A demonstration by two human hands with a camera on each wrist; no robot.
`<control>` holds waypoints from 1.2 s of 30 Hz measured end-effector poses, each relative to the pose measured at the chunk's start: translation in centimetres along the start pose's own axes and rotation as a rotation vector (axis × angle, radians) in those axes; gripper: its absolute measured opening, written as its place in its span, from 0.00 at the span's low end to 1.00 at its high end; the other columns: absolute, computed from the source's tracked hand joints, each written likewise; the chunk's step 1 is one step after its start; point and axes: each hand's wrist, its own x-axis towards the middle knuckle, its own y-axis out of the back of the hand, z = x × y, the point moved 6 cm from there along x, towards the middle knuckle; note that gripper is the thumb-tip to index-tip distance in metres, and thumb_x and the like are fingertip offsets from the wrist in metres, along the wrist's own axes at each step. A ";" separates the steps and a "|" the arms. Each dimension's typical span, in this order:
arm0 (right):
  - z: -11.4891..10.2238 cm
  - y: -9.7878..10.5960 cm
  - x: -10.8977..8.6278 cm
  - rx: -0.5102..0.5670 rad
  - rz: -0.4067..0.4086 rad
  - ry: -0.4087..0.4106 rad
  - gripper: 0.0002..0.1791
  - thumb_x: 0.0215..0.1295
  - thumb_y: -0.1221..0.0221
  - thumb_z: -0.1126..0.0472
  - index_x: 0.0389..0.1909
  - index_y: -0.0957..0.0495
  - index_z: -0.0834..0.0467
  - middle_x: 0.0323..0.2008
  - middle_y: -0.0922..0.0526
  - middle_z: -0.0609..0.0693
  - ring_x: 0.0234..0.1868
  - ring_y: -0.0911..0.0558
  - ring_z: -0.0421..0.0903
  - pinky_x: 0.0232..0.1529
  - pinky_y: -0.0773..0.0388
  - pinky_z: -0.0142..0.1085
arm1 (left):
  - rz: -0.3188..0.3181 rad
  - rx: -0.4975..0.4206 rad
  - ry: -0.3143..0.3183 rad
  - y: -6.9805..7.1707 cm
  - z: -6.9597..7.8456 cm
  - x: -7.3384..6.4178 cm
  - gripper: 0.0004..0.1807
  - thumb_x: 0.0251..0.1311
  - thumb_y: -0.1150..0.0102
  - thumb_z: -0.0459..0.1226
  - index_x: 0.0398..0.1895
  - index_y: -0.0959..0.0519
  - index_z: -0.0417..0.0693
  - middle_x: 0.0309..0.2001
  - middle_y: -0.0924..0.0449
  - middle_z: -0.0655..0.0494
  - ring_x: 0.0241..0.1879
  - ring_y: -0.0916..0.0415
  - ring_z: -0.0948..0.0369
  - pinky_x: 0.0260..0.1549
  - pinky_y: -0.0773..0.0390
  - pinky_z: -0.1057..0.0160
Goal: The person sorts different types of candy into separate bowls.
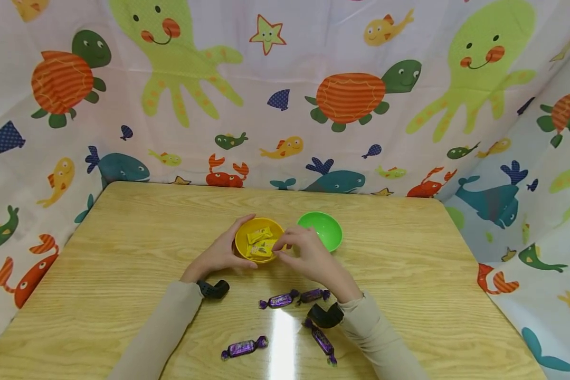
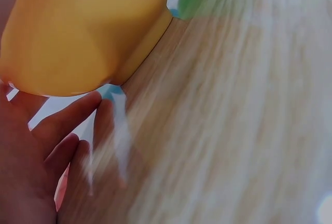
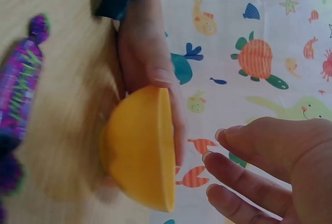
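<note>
My left hand (image 1: 222, 250) holds the yellow bowl (image 3: 136, 151) from its left side, thumb at the near rim and fingers round the far side. Inside the bowl lie a few small yellow-wrapped candies (image 1: 259, 234). Over the bowl's right rim is my right hand (image 1: 309, 252), its fingertips bent toward the candies in the head view. In the right wrist view, the thumb and fingers of that hand stand apart beside the bowl's opening, with nothing seen between them. A green bowl (image 1: 331, 232) stands just behind the right hand, partly covered by it.
Several purple twist-wrapped candies lie on the wooden table (image 1: 147, 232) nearer the body, among them one candy (image 1: 241, 348) at front left and another (image 1: 322, 340) by the right wrist strap (image 1: 325, 315). A sea-animal curtain (image 1: 266, 105) hangs behind the table.
</note>
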 end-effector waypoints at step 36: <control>-0.5 -4.9 -7.7 -0.157 -0.184 0.060 0.14 0.50 0.25 0.55 0.37 0.17 0.48 0.38 0.20 0.38 0.46 0.27 0.40 0.51 0.35 0.43 | -0.189 0.380 -0.093 -6.1 13.0 5.2 0.42 0.66 0.36 0.40 0.79 0.47 0.51 0.79 0.55 0.48 0.76 0.55 0.48 0.69 0.43 0.44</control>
